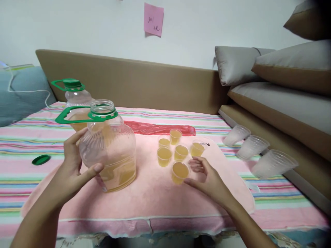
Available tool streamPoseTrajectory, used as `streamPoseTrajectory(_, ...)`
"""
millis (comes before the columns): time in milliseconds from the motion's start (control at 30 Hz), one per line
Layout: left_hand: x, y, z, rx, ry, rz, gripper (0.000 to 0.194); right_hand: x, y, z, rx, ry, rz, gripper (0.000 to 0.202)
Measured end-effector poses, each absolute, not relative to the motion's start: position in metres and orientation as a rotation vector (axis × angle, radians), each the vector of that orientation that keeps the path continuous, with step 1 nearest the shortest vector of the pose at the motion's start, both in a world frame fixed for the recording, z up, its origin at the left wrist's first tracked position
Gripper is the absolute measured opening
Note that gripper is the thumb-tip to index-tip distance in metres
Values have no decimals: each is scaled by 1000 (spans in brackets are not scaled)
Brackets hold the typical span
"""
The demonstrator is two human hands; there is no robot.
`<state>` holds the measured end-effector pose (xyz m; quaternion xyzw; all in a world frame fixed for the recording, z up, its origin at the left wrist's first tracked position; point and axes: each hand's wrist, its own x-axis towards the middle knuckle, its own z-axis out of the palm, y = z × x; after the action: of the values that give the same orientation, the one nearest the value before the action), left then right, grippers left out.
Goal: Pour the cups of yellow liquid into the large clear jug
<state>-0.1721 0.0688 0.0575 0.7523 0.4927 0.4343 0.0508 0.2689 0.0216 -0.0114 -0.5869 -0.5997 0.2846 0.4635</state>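
My left hand [71, 165] wraps around the side of a large see-through plastic jug [111, 158], with the thumb across its front. The jug stands slightly tilted on the pink mat; it has a green handle ring, an uncapped neck and yellow liquid in its lower part. My right hand [204, 174] is beside the front plastic cup [180, 172], thumb and fingers apart at its right side. Whether the thumb touches the cup I cannot tell. Behind it stand several more cups of yellow liquid, among them a middle cup [181, 153] and a rear cup [176, 136].
A second jug [77, 98] with a green cap stands behind the first. A loose green cap [40, 159] lies at left. Red plastic film [160, 128] lies behind the cups. Three stacks of plastic cups [275, 163] lie at right by piled cushions [289, 96].
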Motion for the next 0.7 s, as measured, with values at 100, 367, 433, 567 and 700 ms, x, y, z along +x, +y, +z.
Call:
streamPoseTrajectory(100, -172, 70, 56, 2278, 1485, 1322, 92, 254, 24, -19, -1476, -1501, 870, 81)
streamPoseTrajectory(367, -171, 74, 54, 2357, 1422, 1384, 98, 237, 26, -23, -1277, -1506, 1003, 61)
streamPoseTrajectory(433, -171, 75, 53, 2345, 1414, 1392, 101, 235, 26, -27, -1247, -1456, 1026, 63)
streamPoseTrajectory(567, -170, 76, 51, 2308, 1394, 1388, 102, 231, 27, -36, -1216, -1395, 1028, 63)
streamPoseTrajectory(700, -168, 74, 52, 2277, 1390, 1380, 100, 231, 29, -42, -1169, -1349, 1010, 63)
